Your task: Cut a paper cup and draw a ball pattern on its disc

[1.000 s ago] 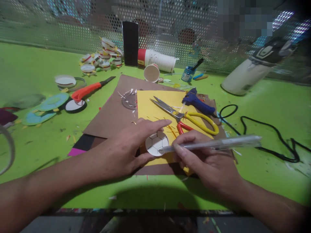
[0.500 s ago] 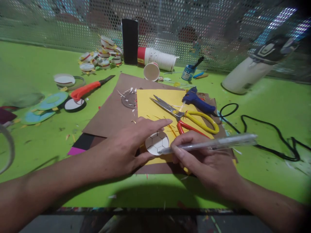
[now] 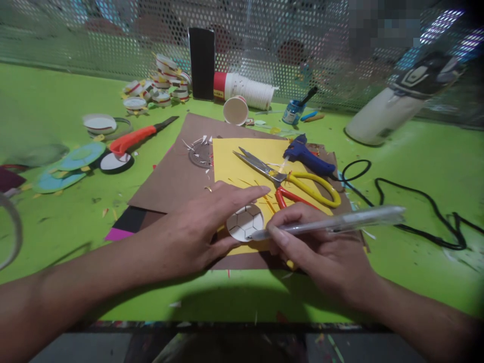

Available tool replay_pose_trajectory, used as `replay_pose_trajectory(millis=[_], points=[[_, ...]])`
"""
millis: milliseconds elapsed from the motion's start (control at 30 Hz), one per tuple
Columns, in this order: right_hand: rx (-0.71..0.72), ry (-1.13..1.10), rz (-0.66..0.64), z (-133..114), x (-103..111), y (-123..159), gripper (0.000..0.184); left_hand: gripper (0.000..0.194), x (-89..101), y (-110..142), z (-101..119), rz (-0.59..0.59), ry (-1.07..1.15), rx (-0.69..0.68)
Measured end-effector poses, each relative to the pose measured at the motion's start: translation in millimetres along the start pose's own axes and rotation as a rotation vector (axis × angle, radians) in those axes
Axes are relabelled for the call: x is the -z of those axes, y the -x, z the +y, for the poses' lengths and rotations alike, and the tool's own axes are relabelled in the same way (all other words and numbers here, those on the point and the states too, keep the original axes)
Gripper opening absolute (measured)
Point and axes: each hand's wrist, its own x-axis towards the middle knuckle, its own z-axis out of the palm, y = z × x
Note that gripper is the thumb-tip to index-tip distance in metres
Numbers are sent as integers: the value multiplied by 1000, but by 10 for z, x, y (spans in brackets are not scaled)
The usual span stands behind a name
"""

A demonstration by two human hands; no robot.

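A small white paper disc point(image 3: 245, 222) with a black soccer-ball pattern lies over the yellow sheet. My left hand point(image 3: 206, 222) grips it by the edge, thumb below and fingers above, the index finger stretched past it. In my right hand point(image 3: 321, 254) is a clear-barrelled pen point(image 3: 350, 219), its tip touching the disc's lower right part. Just beyond the hands, scissors point(image 3: 278, 176) with one yellow and one red handle rest slightly parted on the yellow sheet point(image 3: 227, 159). Brown sheets point(image 3: 162, 176) spread underneath.
A blue glue gun point(image 3: 310, 159) with a black cord point(image 3: 416, 189) lies right of the scissors. An orange-handled cutter point(image 3: 132, 141) is at left. Farther back stand a phone point(image 3: 202, 63), paper cups point(image 3: 249, 91), a paint jar point(image 3: 293, 112) and a tilted-looking bottle point(image 3: 389, 113).
The pen's back end has swung slightly up and to the right, while its tip stays on the disc. Otherwise the hands and surrounding things look almost the same.
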Motion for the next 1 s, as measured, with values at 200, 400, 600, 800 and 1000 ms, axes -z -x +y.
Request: replay_pose_trajectory(millis=[200, 400, 600, 800, 1000], points=[[45, 12, 22, 16, -2, -6, 6, 60, -6, 14, 5, -10, 0, 1], [-15, -37, -31, 16, -8, 9, 4, 61, -6, 12, -4, -13, 6, -9], [-34, -52, -77, -1, -5, -1, 6, 64, -5, 18, 1, -22, 17, -14], [-45, -43, -108, 15, -1, 1, 5, 64, -15, 24, -4, -11, 21, -16], [2, -29, -52, 19, 7, 10, 4, 63, -2, 18, 7, -21, 26, -16]])
